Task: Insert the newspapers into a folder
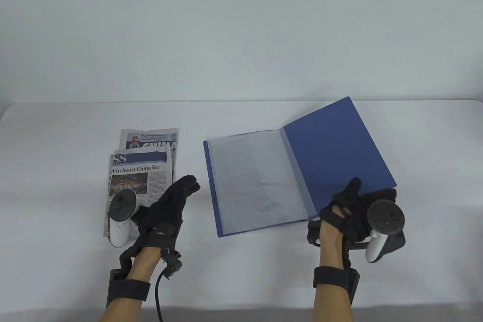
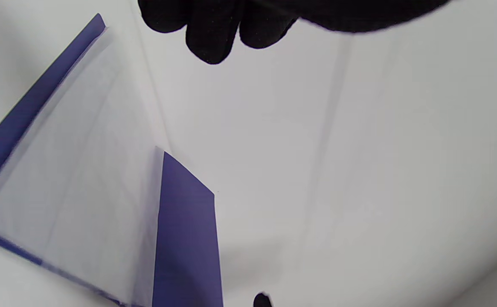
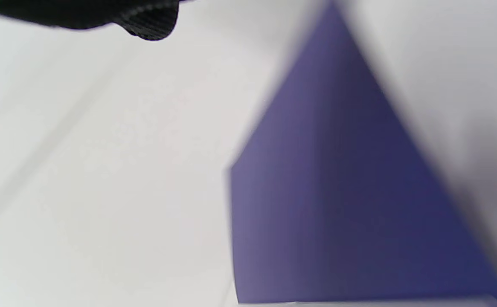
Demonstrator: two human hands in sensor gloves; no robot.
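Two folded newspapers lie at the table's left: one (image 1: 151,140) behind, one headlined "to boost China biz" (image 1: 140,175) in front. A blue folder (image 1: 215,186) lies open in the middle, its clear sleeves (image 1: 253,182) facing up and its front cover (image 1: 332,148) raised to the right. My left hand (image 1: 177,199) is flat and empty with fingers stretched, over the front newspaper's right edge; its fingertips (image 2: 214,38) show in the left wrist view above the folder (image 2: 184,230). My right hand (image 1: 358,203) grips the cover's lower corner, thumb on its inner face. The right wrist view shows the cover (image 3: 338,192), blurred.
The white table (image 1: 241,273) runs to a pale wall behind. A bare strip of table lies between the newspapers and the folder. A cable (image 1: 158,295) hangs from my left wrist near the front edge.
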